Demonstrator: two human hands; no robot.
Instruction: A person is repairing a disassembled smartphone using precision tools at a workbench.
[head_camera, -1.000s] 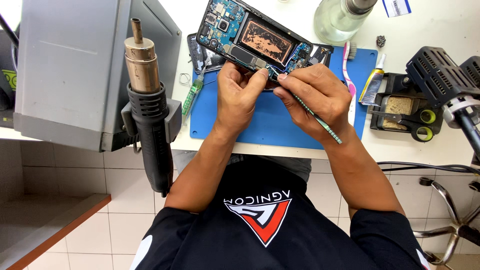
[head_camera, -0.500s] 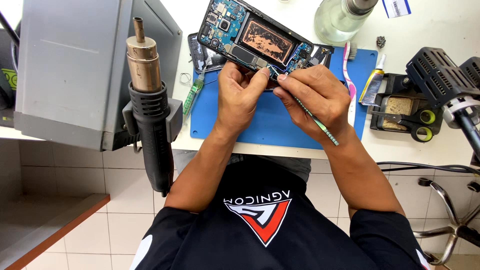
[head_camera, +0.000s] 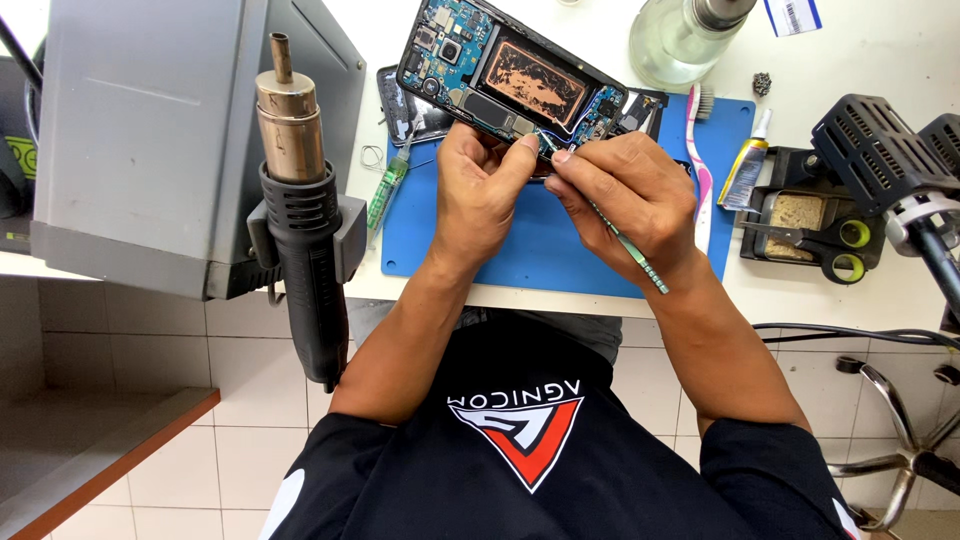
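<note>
Gripping opened phone (head_camera: 510, 75), blue board exposed, left hand (head_camera: 480, 190), right hand (head_camera: 630, 195) pinching thin tool (head_camera: 630, 250)

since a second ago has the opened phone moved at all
No. The opened phone sits at the same spot against the blue mat, left hand steadying it.
</note>
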